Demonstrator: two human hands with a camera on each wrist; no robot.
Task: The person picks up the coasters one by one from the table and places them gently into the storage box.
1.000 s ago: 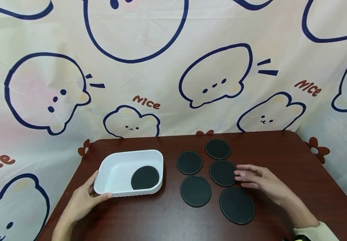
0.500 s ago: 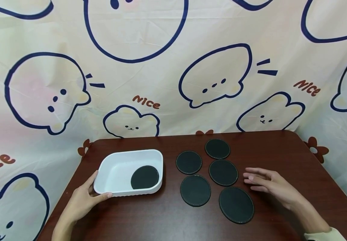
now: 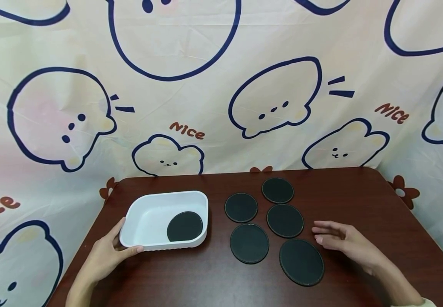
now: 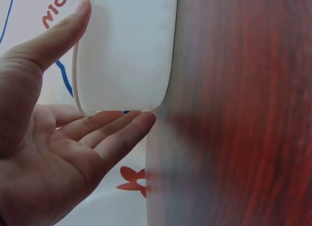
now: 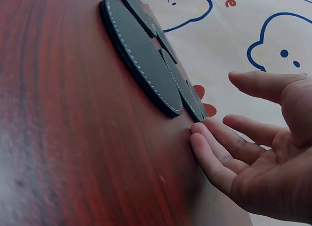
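Note:
At the near left corner of a white rectangular plastic box [image 3: 141,217], my left hand [image 3: 104,256] grips it, thumb on the near rim and fingers along the left end. The left wrist view shows the thumb on one side of that corner and the fingers on the other. Inside the box lies one round black coaster [image 3: 185,226]. My right hand [image 3: 346,241] is held to the right of the loose coasters, fingers loosely extended and holding nothing. Nearest to it are a middle coaster [image 3: 284,220] and a large-looking front coaster [image 5: 141,60] with pale edge stitching.
Other black coasters lie flat on the dark wooden table [image 3: 190,281]: a back coaster [image 3: 278,190], a left coaster [image 3: 241,207] and a front-left coaster [image 3: 249,243]. A cartoon-printed cloth [image 3: 214,98] hangs behind the table and along its sides.
My right hand has drawn back to the right, away from the middle coaster, then slightly toward me. The left hand, box and coasters stay in place.

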